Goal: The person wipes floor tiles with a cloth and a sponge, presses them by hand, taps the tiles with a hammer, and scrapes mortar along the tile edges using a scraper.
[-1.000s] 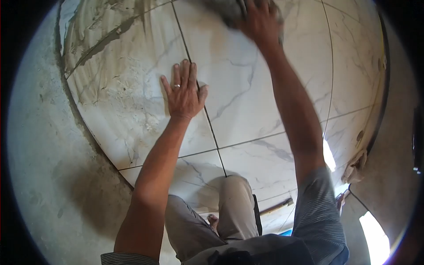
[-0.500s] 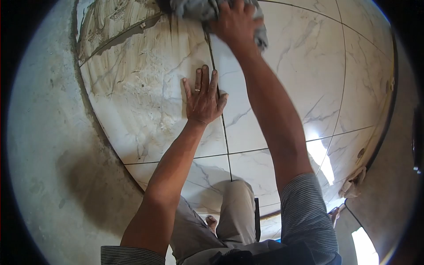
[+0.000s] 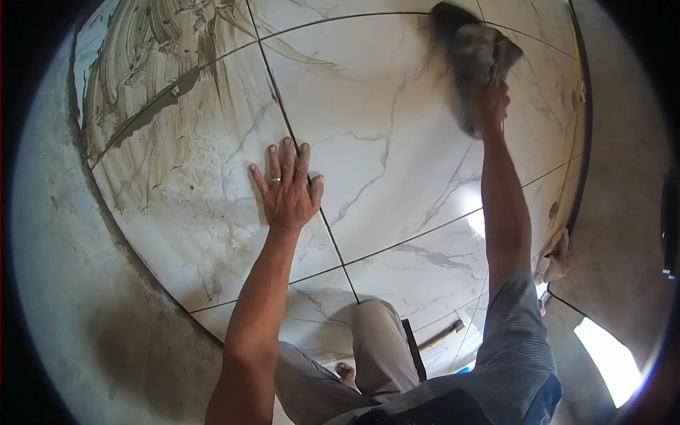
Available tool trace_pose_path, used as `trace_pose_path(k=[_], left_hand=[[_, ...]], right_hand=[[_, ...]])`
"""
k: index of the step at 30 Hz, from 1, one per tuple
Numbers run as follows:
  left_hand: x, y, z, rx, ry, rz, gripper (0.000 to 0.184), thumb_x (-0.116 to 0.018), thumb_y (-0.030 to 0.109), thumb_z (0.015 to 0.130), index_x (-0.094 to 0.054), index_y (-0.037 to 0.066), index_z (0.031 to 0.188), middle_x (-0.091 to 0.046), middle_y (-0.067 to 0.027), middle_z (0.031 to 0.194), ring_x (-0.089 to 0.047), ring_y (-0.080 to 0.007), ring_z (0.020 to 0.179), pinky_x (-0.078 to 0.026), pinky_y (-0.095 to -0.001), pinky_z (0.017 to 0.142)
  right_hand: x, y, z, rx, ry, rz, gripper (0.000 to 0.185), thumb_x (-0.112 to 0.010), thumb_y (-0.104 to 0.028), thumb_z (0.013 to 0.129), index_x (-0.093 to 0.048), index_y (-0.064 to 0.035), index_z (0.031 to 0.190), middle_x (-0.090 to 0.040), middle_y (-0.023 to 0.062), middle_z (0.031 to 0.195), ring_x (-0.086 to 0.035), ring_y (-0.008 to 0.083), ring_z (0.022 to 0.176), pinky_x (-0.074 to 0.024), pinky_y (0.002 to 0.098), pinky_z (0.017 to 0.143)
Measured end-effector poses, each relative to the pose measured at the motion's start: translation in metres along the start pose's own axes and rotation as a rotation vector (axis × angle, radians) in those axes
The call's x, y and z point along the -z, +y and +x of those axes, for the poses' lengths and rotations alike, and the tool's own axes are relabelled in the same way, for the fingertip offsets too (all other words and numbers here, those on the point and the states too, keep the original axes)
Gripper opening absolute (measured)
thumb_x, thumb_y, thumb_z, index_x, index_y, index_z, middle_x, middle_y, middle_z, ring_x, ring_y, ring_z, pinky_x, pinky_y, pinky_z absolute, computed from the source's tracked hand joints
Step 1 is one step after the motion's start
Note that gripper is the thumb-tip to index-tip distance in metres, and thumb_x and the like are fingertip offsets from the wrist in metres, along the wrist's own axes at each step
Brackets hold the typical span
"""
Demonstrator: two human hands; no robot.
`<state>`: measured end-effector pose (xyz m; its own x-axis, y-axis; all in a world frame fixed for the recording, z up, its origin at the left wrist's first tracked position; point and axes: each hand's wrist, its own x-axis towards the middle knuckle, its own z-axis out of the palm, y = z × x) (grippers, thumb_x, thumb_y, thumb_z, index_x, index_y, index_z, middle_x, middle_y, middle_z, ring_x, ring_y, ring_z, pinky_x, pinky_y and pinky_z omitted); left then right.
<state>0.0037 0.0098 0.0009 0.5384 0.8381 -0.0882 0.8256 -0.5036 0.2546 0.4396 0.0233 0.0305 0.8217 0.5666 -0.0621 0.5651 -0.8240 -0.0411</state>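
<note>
My left hand (image 3: 288, 195) lies flat with fingers spread on a white veined tile (image 3: 237, 234), beside a dark joint line; a ring is on one finger. Out at the upper right, my right hand (image 3: 491, 104) is closed on a bunched grey cloth (image 3: 482, 57), blurred by motion, over another white tile (image 3: 368, 92). Brown-grey smears (image 3: 152, 64) cover the tiles at the upper left, with a thicker dark patch (image 3: 157, 108) along a joint.
Bare concrete (image 3: 64, 248) borders the tiles at the left. A crumpled brown item (image 3: 554, 261) sits at the right edge of the tiles. A long thin piece (image 3: 443, 334) lies to the right of my knees. A wall or floor surface (image 3: 627, 177) is at the far right.
My right hand has swept the cloth from the top middle to the upper right. My left hand stays flat on the tile while the view has shifted.
</note>
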Motion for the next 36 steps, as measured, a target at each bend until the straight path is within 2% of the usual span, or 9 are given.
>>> trace_pose_path(k=[3,10,15,17,20,25,29,32,36], left_hand=[[0.001,0.001,-0.002,-0.012,-0.002,0.004,0.065,-0.048,0.047,0.089,-0.032,0.019,0.146,-0.024,-0.0104,0.154,-0.020,-0.0342,0.141,-0.005,-0.0628,0.110],[0.005,0.004,0.001,0.000,-0.099,0.077,0.065,-0.044,0.047,0.091,-0.030,0.019,0.147,-0.021,-0.0126,0.155,-0.016,-0.0368,0.142,-0.003,-0.0634,0.109],[0.002,0.003,-0.002,-0.011,-0.078,0.098,0.064,-0.039,0.050,0.091,-0.032,0.018,0.147,-0.022,-0.0138,0.154,-0.015,-0.0359,0.143,0.005,-0.0610,0.110],[0.001,0.002,-0.001,-0.012,-0.080,0.130,0.066,-0.039,0.050,0.092,-0.030,0.017,0.148,-0.021,-0.0149,0.155,-0.016,-0.0365,0.143,0.003,-0.0615,0.110],[0.001,0.002,-0.003,-0.030,-0.050,0.120,0.066,-0.040,0.049,0.091,-0.030,0.016,0.148,-0.021,-0.0155,0.154,-0.016,-0.0369,0.142,0.002,-0.0617,0.109],[0.002,0.003,-0.001,-0.025,-0.059,0.093,0.065,-0.041,0.047,0.091,-0.031,0.015,0.147,-0.022,-0.0165,0.154,-0.017,-0.0383,0.142,-0.001,-0.0637,0.109],[0.001,0.003,-0.001,-0.027,-0.069,0.097,0.065,-0.041,0.046,0.091,-0.031,0.015,0.147,-0.021,-0.0166,0.154,-0.017,-0.0386,0.142,-0.001,-0.0642,0.108],[0.000,0.002,-0.002,-0.033,-0.064,0.127,0.066,-0.041,0.047,0.091,-0.030,0.014,0.147,-0.021,-0.0166,0.154,-0.017,-0.0385,0.142,-0.001,-0.0633,0.109],[-0.001,0.001,-0.004,-0.046,-0.060,0.159,0.067,-0.041,0.048,0.091,-0.029,0.014,0.147,-0.020,-0.0167,0.154,-0.016,-0.0383,0.142,-0.001,-0.0627,0.109]], right_hand=[[0.012,-0.062,0.032,-0.264,0.003,0.024,0.068,-0.054,-0.055,0.082,-0.047,-0.0136,0.135,-0.038,0.0160,0.141,-0.037,0.0384,0.128,-0.0372,0.0612,0.095],[-0.009,-0.227,-0.094,0.542,-0.010,0.064,0.066,-0.068,-0.050,0.073,-0.052,-0.0179,0.128,-0.042,0.0158,0.136,-0.038,0.0399,0.126,-0.0374,0.0669,0.090],[-0.018,-0.191,-0.062,0.864,0.071,0.089,0.063,-0.071,-0.047,0.073,-0.052,-0.0199,0.126,-0.041,0.0131,0.135,-0.036,0.0342,0.128,-0.0375,0.0666,0.090],[0.000,-0.142,-0.013,0.743,0.025,0.066,0.068,-0.066,-0.051,0.076,-0.048,-0.0151,0.131,-0.044,0.0148,0.135,-0.041,0.0369,0.126,-0.0391,0.0613,0.094],[0.040,-0.089,0.044,0.059,-0.189,0.133,0.073,-0.067,-0.051,0.079,-0.044,-0.0063,0.132,-0.041,0.0143,0.140,-0.042,0.0361,0.123,-0.0359,0.0542,0.100],[0.000,0.024,0.085,-0.122,0.092,0.031,0.068,-0.060,-0.058,0.079,-0.048,-0.0152,0.131,-0.042,0.0161,0.137,-0.038,0.0417,0.126,-0.0336,0.0670,0.095],[-0.016,-0.023,-0.062,0.207,0.001,-0.065,0.075,-0.067,-0.047,0.075,-0.041,-0.0100,0.135,-0.035,0.0173,0.140,-0.029,0.0406,0.132,-0.0359,0.0635,0.094],[-0.023,-0.102,-0.159,0.639,-0.082,-0.021,0.074,-0.079,-0.039,0.060,-0.051,-0.0281,0.127,-0.039,0.0128,0.136,-0.035,0.0360,0.126,-0.0357,0.0673,0.086],[-0.016,-0.179,-0.110,0.810,-0.017,0.154,0.067,-0.078,-0.043,0.062,-0.055,-0.0266,0.122,-0.043,0.0087,0.135,-0.039,0.0334,0.124,-0.0355,0.0675,0.086]])
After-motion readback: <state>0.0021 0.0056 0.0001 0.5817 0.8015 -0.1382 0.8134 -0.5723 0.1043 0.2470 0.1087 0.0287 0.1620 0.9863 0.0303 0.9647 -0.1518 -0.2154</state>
